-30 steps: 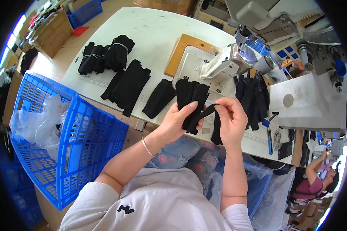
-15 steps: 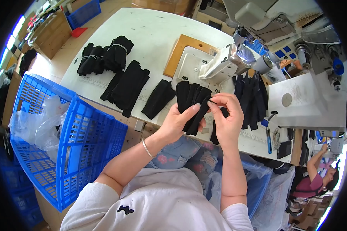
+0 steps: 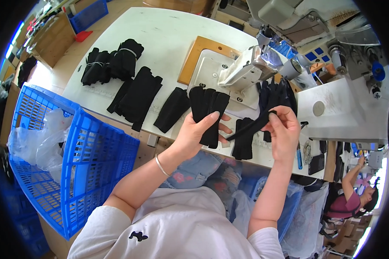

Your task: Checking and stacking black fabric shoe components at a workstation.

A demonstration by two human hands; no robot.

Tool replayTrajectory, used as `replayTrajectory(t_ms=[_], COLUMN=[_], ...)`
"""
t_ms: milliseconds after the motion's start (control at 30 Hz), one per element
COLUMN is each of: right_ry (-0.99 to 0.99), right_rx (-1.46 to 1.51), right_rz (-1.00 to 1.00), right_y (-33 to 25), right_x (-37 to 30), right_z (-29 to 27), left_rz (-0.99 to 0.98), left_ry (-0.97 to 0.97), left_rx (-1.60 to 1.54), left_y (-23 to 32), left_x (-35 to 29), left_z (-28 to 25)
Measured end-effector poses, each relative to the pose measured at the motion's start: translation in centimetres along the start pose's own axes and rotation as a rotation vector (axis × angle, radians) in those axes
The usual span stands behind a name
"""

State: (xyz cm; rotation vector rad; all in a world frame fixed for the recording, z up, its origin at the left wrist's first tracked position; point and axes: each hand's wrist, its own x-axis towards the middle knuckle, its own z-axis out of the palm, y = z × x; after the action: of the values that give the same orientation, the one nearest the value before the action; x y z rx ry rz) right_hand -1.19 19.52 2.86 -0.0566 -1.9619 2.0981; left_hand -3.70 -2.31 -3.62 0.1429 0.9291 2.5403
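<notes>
My left hand (image 3: 198, 129) is closed round a fanned bunch of black fabric strips (image 3: 208, 108), thumb on top, held over the table's front edge. To its right, my right hand (image 3: 282, 127) pinches the end of a single black strip (image 3: 251, 127), which slants down toward the left fingers. Beneath that strip a small stack of black strips (image 3: 243, 146) lies on the table. Left of the held bunch lie another black stack (image 3: 172, 110) and a larger spread pile (image 3: 139, 98). Farther off are two black bundles tied with bands (image 3: 126, 59).
A sewing machine (image 3: 246, 71) stands on the white table (image 3: 160, 32). More dark strips (image 3: 277, 97) hang beside it. Blue-handled snips (image 3: 299, 157) and a black phone-like object (image 3: 316, 164) lie at right. A blue crate (image 3: 90, 159) stands left; a person (image 3: 350, 200) sits far right.
My right hand has moved right, away from the bunch, drawing one strip out from it. The left hand still grips the bunch. The view has shifted slightly.
</notes>
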Motion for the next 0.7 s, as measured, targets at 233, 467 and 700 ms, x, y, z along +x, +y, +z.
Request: replayTrajectory(t_ms=[233, 467, 700], right_ry=[-0.104, -0.034, 0.038], right_rx=[-0.318, -0.58, -0.519], right_rz=[0.184, -0.197, -0.283], right_y=[2.9, 2.9, 0.7], right_x=[0.2, 0.2, 0.2], right_z=[-2.9, -1.7, -0.5], left_rz=[-0.086, -0.034, -0.042], left_ry=[0.0, -0.032, -0.106], left_rx=[0.024, 0.001, 0.056], left_y=[0.6, 0.3, 0.1], left_x=[0.1, 0.2, 0.2], left_z=[0.2, 0.0, -0.1])
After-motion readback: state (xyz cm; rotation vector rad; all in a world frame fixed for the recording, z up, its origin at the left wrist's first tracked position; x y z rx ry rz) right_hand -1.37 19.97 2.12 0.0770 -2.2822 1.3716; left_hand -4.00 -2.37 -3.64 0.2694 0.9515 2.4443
